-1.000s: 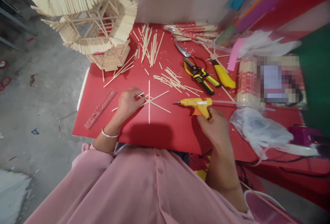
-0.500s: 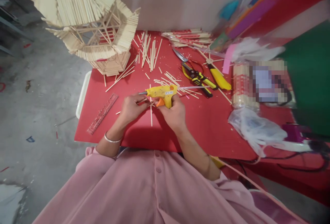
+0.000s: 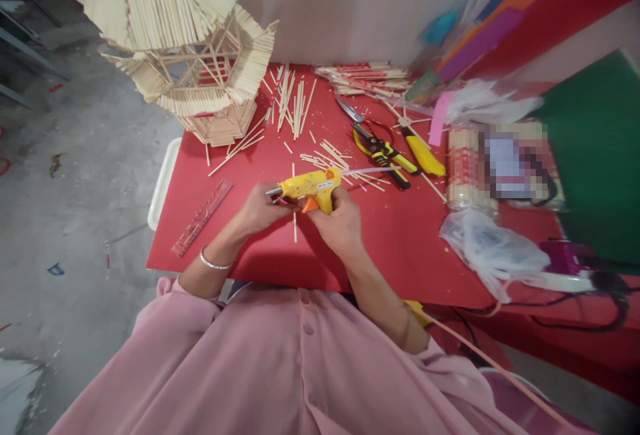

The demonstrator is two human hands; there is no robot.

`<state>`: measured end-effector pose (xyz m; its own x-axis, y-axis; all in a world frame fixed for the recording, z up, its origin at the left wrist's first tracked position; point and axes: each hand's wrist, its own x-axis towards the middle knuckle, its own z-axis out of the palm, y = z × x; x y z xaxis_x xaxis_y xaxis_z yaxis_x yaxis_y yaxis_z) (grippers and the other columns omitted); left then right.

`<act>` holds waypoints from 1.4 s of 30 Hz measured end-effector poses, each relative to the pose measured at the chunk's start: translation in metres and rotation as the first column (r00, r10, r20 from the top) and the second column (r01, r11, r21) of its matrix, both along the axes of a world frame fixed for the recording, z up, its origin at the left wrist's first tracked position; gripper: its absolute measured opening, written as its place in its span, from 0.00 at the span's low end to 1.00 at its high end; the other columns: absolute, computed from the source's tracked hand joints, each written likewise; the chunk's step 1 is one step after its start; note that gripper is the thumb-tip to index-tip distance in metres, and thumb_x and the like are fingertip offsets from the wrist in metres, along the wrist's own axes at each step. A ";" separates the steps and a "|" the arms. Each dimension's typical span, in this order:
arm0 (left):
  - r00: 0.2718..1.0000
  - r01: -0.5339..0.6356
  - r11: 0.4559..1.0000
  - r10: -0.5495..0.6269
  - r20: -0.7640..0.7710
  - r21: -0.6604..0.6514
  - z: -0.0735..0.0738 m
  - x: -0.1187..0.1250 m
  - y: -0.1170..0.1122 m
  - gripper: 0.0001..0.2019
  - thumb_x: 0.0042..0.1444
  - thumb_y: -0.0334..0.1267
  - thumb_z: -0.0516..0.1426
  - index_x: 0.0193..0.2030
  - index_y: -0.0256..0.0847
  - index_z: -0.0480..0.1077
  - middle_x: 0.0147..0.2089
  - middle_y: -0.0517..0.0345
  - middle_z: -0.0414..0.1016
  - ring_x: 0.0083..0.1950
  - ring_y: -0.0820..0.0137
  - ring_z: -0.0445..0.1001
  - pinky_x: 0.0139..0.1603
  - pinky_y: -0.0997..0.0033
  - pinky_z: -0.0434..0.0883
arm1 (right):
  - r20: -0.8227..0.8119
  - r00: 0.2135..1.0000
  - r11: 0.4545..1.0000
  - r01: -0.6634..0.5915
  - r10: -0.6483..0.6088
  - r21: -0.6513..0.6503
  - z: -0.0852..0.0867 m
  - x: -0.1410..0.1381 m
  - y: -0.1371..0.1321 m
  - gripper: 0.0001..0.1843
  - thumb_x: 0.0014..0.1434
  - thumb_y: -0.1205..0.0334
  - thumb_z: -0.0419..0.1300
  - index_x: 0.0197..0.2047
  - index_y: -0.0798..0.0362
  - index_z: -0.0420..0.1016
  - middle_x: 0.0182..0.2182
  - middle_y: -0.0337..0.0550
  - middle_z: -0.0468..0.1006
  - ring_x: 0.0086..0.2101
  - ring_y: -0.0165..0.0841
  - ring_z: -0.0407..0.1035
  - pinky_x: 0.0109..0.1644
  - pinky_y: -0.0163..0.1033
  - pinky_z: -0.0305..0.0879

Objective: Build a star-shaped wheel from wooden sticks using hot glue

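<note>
A yellow glue gun (image 3: 306, 185) with an orange trigger is in my right hand (image 3: 344, 223), its fingers closed round the handle. Its metal nozzle points left, over the fingers of my left hand (image 3: 263, 210), and a clear glue stick (image 3: 373, 170) juts from its back. My left hand is closed in a pinch on thin wooden sticks; the gun hides most of the grip. One pale wooden stick (image 3: 295, 229) shows below the gun, between both hands, and its upper end shows above.
On the red table (image 3: 395, 255) are a clear ruler (image 3: 203, 218), loose sticks (image 3: 299, 109), pruning shears (image 3: 383, 151) and a yellow-handled tool (image 3: 424, 153). A stick-built pagoda model (image 3: 170, 98) stands back left. Packed sticks (image 3: 465, 168) and a plastic bag (image 3: 487, 245) lie right.
The glue gun has tilted, its nozzle dropping slightly and shifting left over my left fingers. My left hand stays near the sticks. The whole view has shifted a little.
</note>
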<state>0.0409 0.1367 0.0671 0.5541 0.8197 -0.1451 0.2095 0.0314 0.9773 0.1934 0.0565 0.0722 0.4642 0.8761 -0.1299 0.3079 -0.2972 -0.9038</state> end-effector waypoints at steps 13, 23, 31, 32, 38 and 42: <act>0.959 0.089 0.996 -0.083 -0.270 0.010 -0.008 -0.011 0.042 0.05 0.47 0.37 0.62 0.25 0.38 0.78 0.27 0.59 0.78 0.31 0.72 0.71 0.33 0.73 0.66 | 0.702 0.709 0.996 -0.005 0.064 -0.086 0.014 0.053 -0.044 0.31 0.53 0.42 0.60 0.54 0.52 0.67 0.41 0.51 0.73 0.40 0.45 0.70 0.38 0.45 0.66; 0.964 0.018 0.999 -0.007 -0.265 0.040 -0.014 -0.012 0.041 0.07 0.49 0.38 0.61 0.28 0.38 0.78 0.28 0.59 0.78 0.31 0.72 0.71 0.35 0.72 0.66 | 0.822 0.556 0.987 0.013 0.125 -0.158 -0.019 0.038 -0.021 0.26 0.62 0.44 0.55 0.53 0.56 0.72 0.42 0.54 0.75 0.37 0.43 0.69 0.37 0.42 0.60; 0.944 0.014 0.998 0.006 -0.329 0.058 -0.024 -0.011 0.039 0.07 0.47 0.39 0.60 0.27 0.37 0.77 0.27 0.59 0.75 0.30 0.72 0.69 0.33 0.73 0.63 | 0.868 0.474 0.988 -0.034 0.149 -0.150 -0.031 0.041 -0.017 0.19 0.61 0.50 0.56 0.47 0.55 0.73 0.38 0.50 0.74 0.33 0.38 0.64 0.36 0.41 0.55; 0.940 0.022 0.997 0.004 -0.340 0.073 -0.023 -0.010 0.038 0.07 0.47 0.38 0.60 0.26 0.36 0.76 0.26 0.60 0.74 0.30 0.72 0.68 0.33 0.73 0.62 | 0.874 0.465 0.989 -0.037 0.141 -0.140 -0.032 0.041 -0.017 0.18 0.61 0.50 0.56 0.47 0.55 0.73 0.38 0.50 0.75 0.33 0.38 0.64 0.36 0.41 0.54; 0.917 0.050 0.990 0.005 -0.399 0.129 -0.019 -0.007 0.034 0.08 0.50 0.36 0.58 0.23 0.36 0.73 0.22 0.62 0.67 0.28 0.74 0.63 0.31 0.72 0.57 | 0.877 0.457 0.988 -0.041 0.150 -0.148 -0.032 0.039 -0.015 0.17 0.60 0.52 0.56 0.47 0.55 0.73 0.39 0.49 0.73 0.33 0.37 0.62 0.36 0.40 0.52; 0.904 0.059 0.990 0.003 -0.428 0.131 -0.018 -0.007 0.034 0.07 0.50 0.36 0.58 0.25 0.35 0.75 0.25 0.60 0.72 0.29 0.73 0.66 0.32 0.72 0.60 | 0.860 0.479 0.983 -0.045 0.176 -0.176 -0.031 0.039 -0.014 0.16 0.60 0.53 0.56 0.46 0.55 0.73 0.39 0.49 0.72 0.34 0.37 0.63 0.36 0.41 0.52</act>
